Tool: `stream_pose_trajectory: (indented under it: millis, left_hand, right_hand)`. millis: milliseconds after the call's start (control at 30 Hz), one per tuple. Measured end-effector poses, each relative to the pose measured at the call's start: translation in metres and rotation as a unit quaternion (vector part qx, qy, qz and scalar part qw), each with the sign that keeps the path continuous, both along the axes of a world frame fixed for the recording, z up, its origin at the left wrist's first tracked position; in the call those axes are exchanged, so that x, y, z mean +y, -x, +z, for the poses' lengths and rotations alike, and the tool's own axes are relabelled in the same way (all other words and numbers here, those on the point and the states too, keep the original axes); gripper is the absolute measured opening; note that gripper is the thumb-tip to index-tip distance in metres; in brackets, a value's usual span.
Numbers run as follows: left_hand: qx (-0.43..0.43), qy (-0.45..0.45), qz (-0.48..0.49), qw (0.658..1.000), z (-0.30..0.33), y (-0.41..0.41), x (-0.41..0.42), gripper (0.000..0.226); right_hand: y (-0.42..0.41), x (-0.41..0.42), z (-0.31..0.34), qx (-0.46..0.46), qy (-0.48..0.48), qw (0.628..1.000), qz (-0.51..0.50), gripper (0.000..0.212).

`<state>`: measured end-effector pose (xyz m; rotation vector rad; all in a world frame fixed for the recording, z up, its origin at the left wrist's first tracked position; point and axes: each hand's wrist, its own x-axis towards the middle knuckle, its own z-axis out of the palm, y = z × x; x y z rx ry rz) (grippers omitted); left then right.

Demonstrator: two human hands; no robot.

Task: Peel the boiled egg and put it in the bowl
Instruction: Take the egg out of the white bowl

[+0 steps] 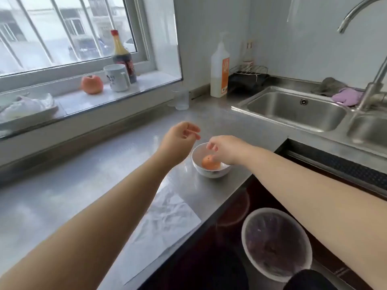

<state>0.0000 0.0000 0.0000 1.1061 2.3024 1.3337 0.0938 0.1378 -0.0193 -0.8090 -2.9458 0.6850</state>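
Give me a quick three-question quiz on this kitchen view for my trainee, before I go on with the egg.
1. True or false: the egg in the bowl is already peeled.
2. Which of the hands is over the bowl? A) left hand B) right hand C) both
3. Fill in: on the window sill, the white mug stands between a dark sauce bottle and an orange ____.

Key:
1. False; its shell is still brown all over what shows.
2. B; the left hand hovers beside the bowl, holding nothing.
3. Fruit.
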Motion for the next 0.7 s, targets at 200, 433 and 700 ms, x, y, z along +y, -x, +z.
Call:
stream_pose_trajectory:
  millis: [200,433,700]
  left_hand:
    - [-0.006,-0.021,0.022,1.0,-0.032,0.004,-0.063,0.025]
    - [0.0,-0.019,0.008,1.0,-0.064,-0.003,-0.118,0.015]
    - [-0.034,-0.027,-0.035,0.998,-0.077,-0.002,-0.17,0.049]
  right_hand:
    - [0.014,-0.013,-0.018,-0.078,-0.083,0.993,0.015,0.032]
    - [0.006,-0.018,-0.014,0.025,-0.04,0.998,-0.047,0.033]
    - [-0.019,-0.125,-0.017,0.185,0.135,0.973,0.038,0.042]
